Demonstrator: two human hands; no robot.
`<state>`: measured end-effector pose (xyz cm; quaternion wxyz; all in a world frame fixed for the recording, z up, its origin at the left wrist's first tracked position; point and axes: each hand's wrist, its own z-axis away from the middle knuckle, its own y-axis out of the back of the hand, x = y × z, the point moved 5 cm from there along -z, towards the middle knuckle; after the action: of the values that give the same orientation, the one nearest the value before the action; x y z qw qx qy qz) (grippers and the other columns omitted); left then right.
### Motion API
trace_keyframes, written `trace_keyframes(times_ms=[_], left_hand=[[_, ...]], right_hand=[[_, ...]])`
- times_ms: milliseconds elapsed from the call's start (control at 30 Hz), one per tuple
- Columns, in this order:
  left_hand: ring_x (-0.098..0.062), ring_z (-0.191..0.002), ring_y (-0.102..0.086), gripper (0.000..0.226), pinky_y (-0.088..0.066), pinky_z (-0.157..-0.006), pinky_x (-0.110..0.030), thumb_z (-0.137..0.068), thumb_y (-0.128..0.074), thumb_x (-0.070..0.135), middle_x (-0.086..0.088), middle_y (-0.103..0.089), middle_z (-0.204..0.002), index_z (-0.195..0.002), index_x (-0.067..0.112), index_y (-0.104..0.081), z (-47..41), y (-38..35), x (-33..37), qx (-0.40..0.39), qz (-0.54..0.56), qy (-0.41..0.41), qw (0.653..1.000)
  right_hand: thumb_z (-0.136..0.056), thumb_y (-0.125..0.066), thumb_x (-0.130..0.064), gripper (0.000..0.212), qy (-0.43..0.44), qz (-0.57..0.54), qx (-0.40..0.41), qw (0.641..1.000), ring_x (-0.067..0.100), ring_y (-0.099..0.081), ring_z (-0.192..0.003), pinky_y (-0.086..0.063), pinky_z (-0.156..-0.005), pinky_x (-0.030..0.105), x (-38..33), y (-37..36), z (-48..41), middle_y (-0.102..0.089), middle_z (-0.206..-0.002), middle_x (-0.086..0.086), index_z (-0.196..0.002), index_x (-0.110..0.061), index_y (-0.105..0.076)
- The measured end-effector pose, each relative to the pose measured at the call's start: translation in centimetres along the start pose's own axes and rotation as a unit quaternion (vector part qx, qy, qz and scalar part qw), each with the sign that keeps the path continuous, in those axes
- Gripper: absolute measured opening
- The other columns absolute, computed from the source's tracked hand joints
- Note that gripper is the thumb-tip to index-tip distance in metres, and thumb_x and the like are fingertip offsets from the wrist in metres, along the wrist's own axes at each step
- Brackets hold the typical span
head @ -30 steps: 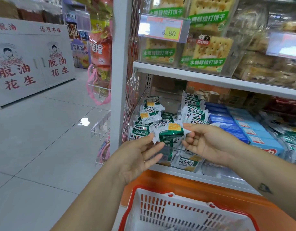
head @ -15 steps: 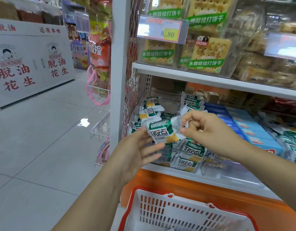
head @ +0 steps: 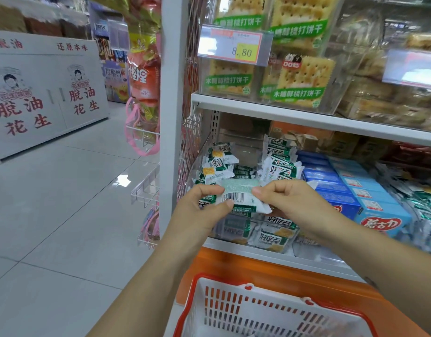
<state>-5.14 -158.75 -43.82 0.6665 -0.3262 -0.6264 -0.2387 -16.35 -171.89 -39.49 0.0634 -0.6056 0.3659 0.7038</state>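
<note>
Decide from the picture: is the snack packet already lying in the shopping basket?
No, the left hand and right hand pinch the snack packet by its ends, up above the shopping basket.

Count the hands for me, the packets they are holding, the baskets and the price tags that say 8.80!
Hands: 2, the left hand and the right hand
Snack packet pinched between both hands: 1
Shopping basket: 1
Price tag reading 8.80: 1
Total: 5
</note>
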Motion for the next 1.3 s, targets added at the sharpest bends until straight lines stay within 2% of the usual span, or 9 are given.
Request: trace_keyframes(times_ms=[233,367,500,600,767,833,1000,1200,1300], left_hand=[[-0.027,-0.098,-0.064,0.027,-0.055,-0.083,-0.039,-0.077,-0.079,0.026,-0.007,-0.066,-0.108,-0.088,0.024,-0.054,0.0,0.4,0.1,0.022,-0.027,-0.046,0.998],[-0.013,-0.087,-0.069,0.031,-0.053,-0.064,-0.016,-0.082,-0.068,-0.002,-0.008,-0.067,-0.107,-0.099,0.011,-0.046,0.3,-0.4,1.0,-0.021,0.012,-0.080,0.997],[-0.007,-0.084,-0.069,0.036,-0.053,-0.065,-0.016,-0.081,-0.066,-0.007,-0.001,-0.067,-0.099,-0.102,0.011,-0.043,0.4,-0.8,1.2,-0.037,0.017,-0.103,0.994],[-0.010,-0.083,-0.067,0.039,-0.052,-0.060,-0.014,-0.080,-0.072,0.011,0.006,-0.063,-0.101,-0.105,0.024,-0.045,0.3,-0.4,1.0,0.011,-0.015,-0.090,0.996],[-0.012,-0.074,-0.065,0.038,-0.053,-0.052,-0.021,-0.080,-0.073,0.027,-0.001,-0.060,-0.103,-0.105,0.028,-0.044,0.0,0.5,0.6,0.086,-0.016,-0.039,0.995],[-0.010,-0.065,-0.060,0.035,-0.047,-0.052,-0.026,-0.080,-0.073,0.031,-0.001,-0.059,-0.093,-0.102,0.027,-0.046,-0.2,0.6,0.3,0.092,-0.028,-0.024,0.995],[-0.008,-0.057,-0.054,0.041,-0.058,-0.079,-0.045,-0.080,-0.069,0.044,-0.005,-0.057,-0.077,-0.102,0.011,-0.059,-0.3,0.2,-0.7,0.037,-0.008,0.045,0.998],[-0.012,-0.091,-0.068,0.046,-0.052,-0.084,-0.031,-0.075,-0.054,0.064,0.006,-0.073,-0.099,-0.107,0.032,-0.065,0.1,0.3,0.8,-0.032,-0.031,0.019,0.999],[-0.007,-0.098,-0.066,0.031,-0.051,-0.083,-0.024,-0.082,-0.065,0.046,0.015,-0.070,-0.103,-0.112,0.037,-0.061,-0.2,0.8,1.5,-0.022,-0.122,-0.061,0.990]], right_hand=[[-0.077,-0.073,-0.010,0.012,0.013,-0.067,-0.034,0.997,0.011,-0.068,-0.076,-0.053,-0.077,0.020,0.6,-0.9,0.3,-0.071,-0.078,0.001,-0.079,-0.008,-0.062],[-0.076,-0.071,0.001,0.011,0.018,-0.118,-0.009,0.993,0.017,-0.070,-0.084,-0.055,-0.079,0.023,1.2,-0.7,0.6,-0.072,-0.092,0.014,-0.081,-0.001,-0.062],[-0.070,-0.073,-0.005,0.014,0.017,-0.145,0.009,0.989,0.020,-0.067,-0.082,-0.055,-0.080,0.028,1.8,-0.8,1.0,-0.070,-0.086,0.015,-0.075,-0.007,-0.061],[-0.062,-0.075,-0.017,0.020,0.011,-0.178,0.014,0.984,0.016,-0.068,-0.075,-0.053,-0.077,0.033,1.6,-0.9,1.1,-0.071,-0.081,0.003,-0.076,-0.013,-0.061],[-0.077,-0.075,-0.021,0.035,0.125,0.054,0.001,0.991,0.001,-0.065,-0.090,-0.051,-0.086,0.023,-0.9,-0.9,1.6,-0.060,-0.110,-0.028,-0.101,-0.036,-0.055],[-0.077,-0.075,-0.030,0.037,0.226,0.254,-0.029,0.940,-0.006,-0.051,-0.107,-0.042,-0.093,0.013,-2.1,-1.8,2.3,-0.038,-0.126,-0.034,-0.104,-0.042,-0.052],[-0.077,-0.074,-0.024,0.035,0.337,0.389,0.013,0.858,0.012,-0.058,-0.090,-0.054,-0.072,0.037,-2.4,-2.8,2.3,-0.047,-0.114,-0.016,-0.106,-0.031,-0.055],[-0.082,-0.070,-0.031,0.023,0.233,0.233,0.051,0.943,-0.003,-0.058,-0.088,-0.046,-0.075,0.012,-2.6,-1.7,0.2,-0.060,-0.094,-0.023,-0.101,-0.032,-0.059],[-0.080,-0.072,-0.032,0.022,0.176,0.154,0.040,0.971,-0.006,-0.059,-0.087,-0.047,-0.074,0.012,-2.6,-1.8,-0.9,-0.065,-0.094,-0.019,-0.098,-0.032,-0.060]])
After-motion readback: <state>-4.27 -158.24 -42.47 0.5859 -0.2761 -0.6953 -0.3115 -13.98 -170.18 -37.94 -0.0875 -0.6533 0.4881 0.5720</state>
